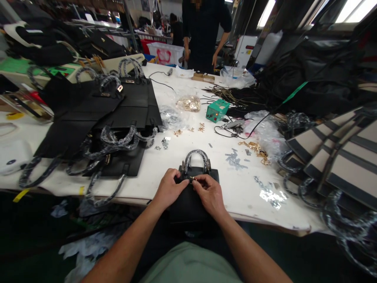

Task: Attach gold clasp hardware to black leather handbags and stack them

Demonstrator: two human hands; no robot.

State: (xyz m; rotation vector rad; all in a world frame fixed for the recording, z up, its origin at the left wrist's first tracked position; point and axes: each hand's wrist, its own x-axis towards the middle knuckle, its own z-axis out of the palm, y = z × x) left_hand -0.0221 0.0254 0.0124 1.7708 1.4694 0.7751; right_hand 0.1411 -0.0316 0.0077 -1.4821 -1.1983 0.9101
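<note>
A small black handbag (186, 208) hangs partly over the table's front edge, its wrapped handle (196, 153) standing up at the far side. My left hand (172, 186) grips the bag's left upper edge, the thumb reaching in toward the middle. With thumb and forefinger, my right hand (209, 193) pinches a small gold-coloured metal fitting (192, 179) against the bag's upper front. The fitting's exact shape is too small to make out. Both thumbs come close together beside it.
Black bag pieces with wrapped handles (129, 106) pile up at left. Gold fittings (259, 149) and flat metal plates (234, 159) lie on the white table (176, 151). A green box (217, 110) stands beyond. Striped panels (347, 161) are stacked right. Another person (206, 35) stands opposite.
</note>
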